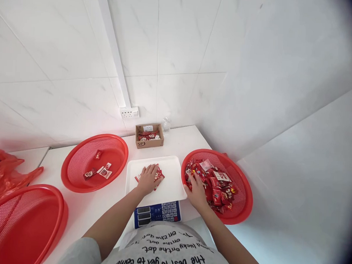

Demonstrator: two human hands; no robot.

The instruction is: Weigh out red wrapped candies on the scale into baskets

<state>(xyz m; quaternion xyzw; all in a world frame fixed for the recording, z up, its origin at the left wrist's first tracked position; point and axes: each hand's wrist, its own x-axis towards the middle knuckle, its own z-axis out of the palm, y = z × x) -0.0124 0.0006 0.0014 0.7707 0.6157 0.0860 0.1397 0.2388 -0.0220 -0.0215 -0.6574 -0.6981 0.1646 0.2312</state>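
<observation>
My left hand (148,180) lies flat, fingers stretched, over a few red patterned packets (160,174) on the white tray (169,194) of a weighing scale. Below the tray shows the scale's blue panel (157,214) with dark displays and number keys. On the right, my right hand (197,192) reaches over the near-left rim of a red plastic basket (245,213), its fingers apart above a heap of small red-wrapped packets (216,196). Nothing shows gripped in it, though its fingertips partly blend with the heap.
A cardboard box (149,142) with red packets stands behind the tray, beside a clear plastic cup (166,125). Left of the tray, a red basket (66,170) holds several packets. Another red basket (61,220) and a red plastic bag (5,175) are farther left. A wall socket (129,113) is behind.
</observation>
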